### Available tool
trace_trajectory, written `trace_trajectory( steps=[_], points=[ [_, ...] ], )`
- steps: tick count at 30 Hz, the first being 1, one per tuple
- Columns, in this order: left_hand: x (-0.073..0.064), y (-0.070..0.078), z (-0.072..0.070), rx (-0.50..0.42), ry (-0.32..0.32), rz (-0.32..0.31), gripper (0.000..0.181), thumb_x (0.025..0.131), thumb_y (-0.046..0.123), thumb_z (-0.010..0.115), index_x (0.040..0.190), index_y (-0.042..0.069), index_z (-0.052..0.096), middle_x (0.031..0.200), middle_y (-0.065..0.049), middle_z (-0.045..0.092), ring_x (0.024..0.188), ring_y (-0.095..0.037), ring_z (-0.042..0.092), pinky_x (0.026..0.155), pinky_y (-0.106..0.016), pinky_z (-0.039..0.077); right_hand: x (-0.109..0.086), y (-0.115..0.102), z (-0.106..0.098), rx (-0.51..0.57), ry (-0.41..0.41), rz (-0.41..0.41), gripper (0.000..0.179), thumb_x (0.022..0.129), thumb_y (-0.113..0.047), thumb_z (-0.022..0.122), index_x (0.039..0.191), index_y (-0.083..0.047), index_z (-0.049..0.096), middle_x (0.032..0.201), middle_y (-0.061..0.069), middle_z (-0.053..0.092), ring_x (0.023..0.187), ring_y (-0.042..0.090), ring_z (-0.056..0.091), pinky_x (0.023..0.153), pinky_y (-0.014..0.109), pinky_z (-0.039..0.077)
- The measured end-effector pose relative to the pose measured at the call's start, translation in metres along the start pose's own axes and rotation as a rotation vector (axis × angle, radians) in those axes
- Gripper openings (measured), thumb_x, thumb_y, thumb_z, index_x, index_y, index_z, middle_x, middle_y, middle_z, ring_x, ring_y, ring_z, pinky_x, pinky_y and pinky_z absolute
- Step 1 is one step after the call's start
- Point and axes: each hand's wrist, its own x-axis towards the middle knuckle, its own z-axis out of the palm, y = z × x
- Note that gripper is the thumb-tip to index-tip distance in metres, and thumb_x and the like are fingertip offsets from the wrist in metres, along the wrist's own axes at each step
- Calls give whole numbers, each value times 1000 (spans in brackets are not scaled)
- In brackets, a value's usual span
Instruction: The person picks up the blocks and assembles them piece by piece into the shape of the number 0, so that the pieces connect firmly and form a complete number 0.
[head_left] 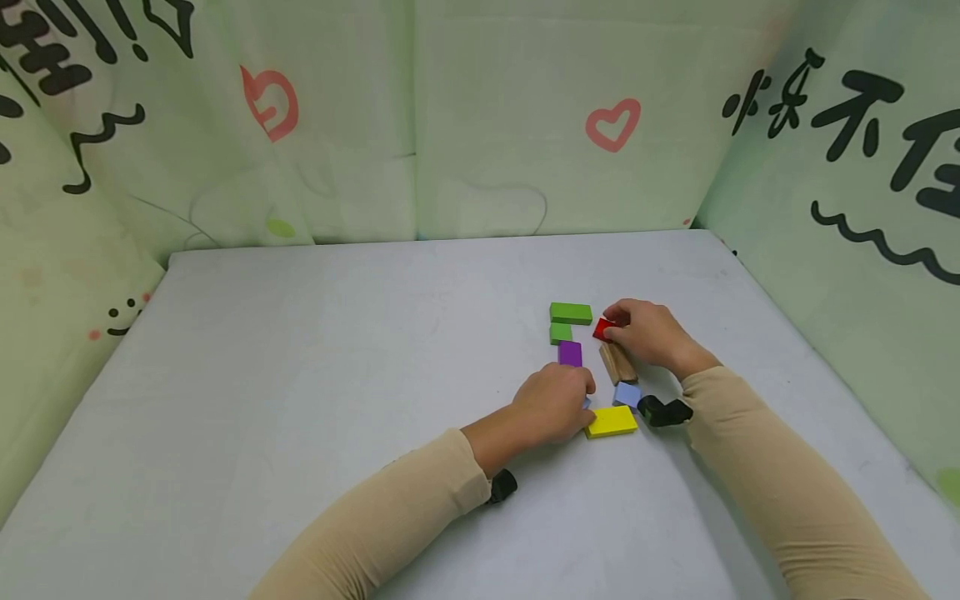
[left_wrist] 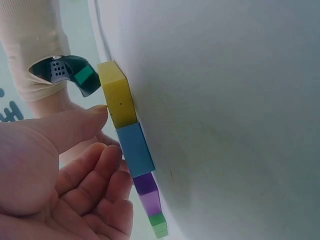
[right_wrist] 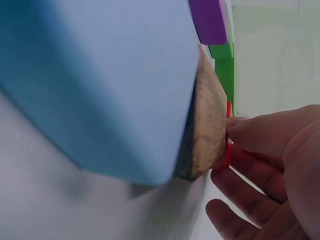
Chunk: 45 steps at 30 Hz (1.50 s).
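Observation:
Wooden toy blocks lie in a narrow loop on the white table. My right hand [head_left: 651, 333] pinches a red block [head_left: 602, 329] between thumb and fingers, at the far end of a brown wood-grained block [head_left: 618, 364]. Nearer than that is a light blue block [head_left: 627, 395]. My left hand [head_left: 553, 404] is at the loop's left side. In the left wrist view its thumb touches a yellow block [left_wrist: 119, 97], and the loosely bent fingers lie beside another blue block [left_wrist: 136, 150], mostly hidden in the head view. A purple block [head_left: 570, 353] stands just beyond them.
A small green block [head_left: 560, 333] and a longer green block [head_left: 571, 313] continue the left row to its far end. Black wrist cameras [head_left: 664, 412] hang under both sleeves, the right one close to the light blue block. Printed curtains [head_left: 495, 125] enclose the white table [head_left: 300, 375].

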Motion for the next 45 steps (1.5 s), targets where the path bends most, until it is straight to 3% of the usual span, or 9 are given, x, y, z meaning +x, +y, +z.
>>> trace_trajectory(
  steps=[9,45],
  points=[
    [0,0,-1,-13,3,2,33,90,32,77,119,18,72,101,9,69,87,-9,58,77,-19,50,0,1,0,19,-6,-29,34,101,-14,57,130,4,58,124,26,63,111,40,61,92,51,51],
    [-2,-1,-2,2,8,26,32,91,31,76,119,16,72,102,8,70,89,-10,59,78,-19,50,-2,1,1,10,16,-16,37,99,-22,63,125,5,61,122,24,64,106,38,63,85,47,53]
  ],
)
